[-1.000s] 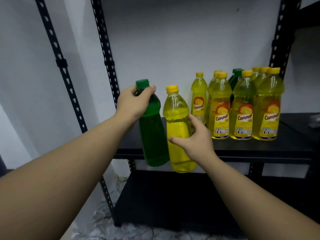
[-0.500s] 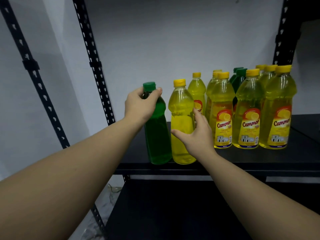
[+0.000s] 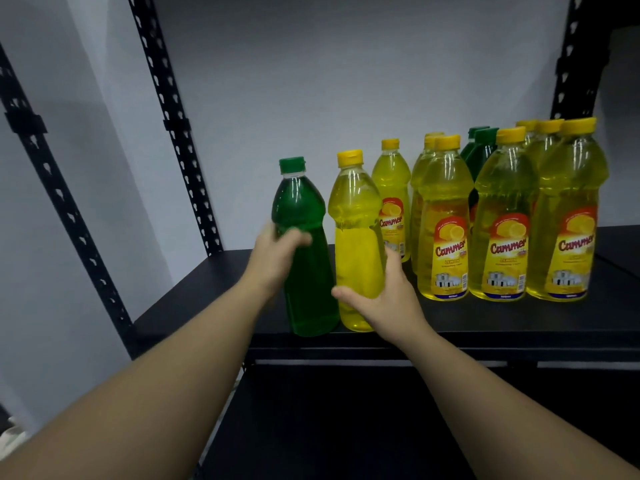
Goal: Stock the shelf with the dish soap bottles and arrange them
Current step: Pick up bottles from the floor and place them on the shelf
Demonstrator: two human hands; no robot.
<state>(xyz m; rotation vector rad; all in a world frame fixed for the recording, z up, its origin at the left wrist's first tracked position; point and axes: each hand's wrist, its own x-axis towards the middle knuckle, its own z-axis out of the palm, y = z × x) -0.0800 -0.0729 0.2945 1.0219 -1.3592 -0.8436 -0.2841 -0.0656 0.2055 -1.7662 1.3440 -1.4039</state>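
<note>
A green dish soap bottle (image 3: 304, 258) with a green cap stands upright near the front edge of the black shelf (image 3: 485, 323). My left hand (image 3: 277, 258) holds it around the middle, blurred by motion. Right beside it stands a yellow bottle (image 3: 356, 244) with a yellow cap, its label turned away. My right hand (image 3: 384, 299) grips its lower half, thumb in front. To the right stand several yellow labelled bottles (image 3: 446, 223) in rows, with green bottles (image 3: 483, 154) among them at the back.
Black perforated uprights (image 3: 176, 126) frame the shelf on the left, another upright (image 3: 571, 53) on the right. A lower black shelf (image 3: 346, 427) lies beneath. The grey wall is behind. Shelf surface left of the green bottle holds nothing.
Both bottles were lifted up onto the shelf and now stand on it. My left hand slid from the green bottle's neck down to its middle.
</note>
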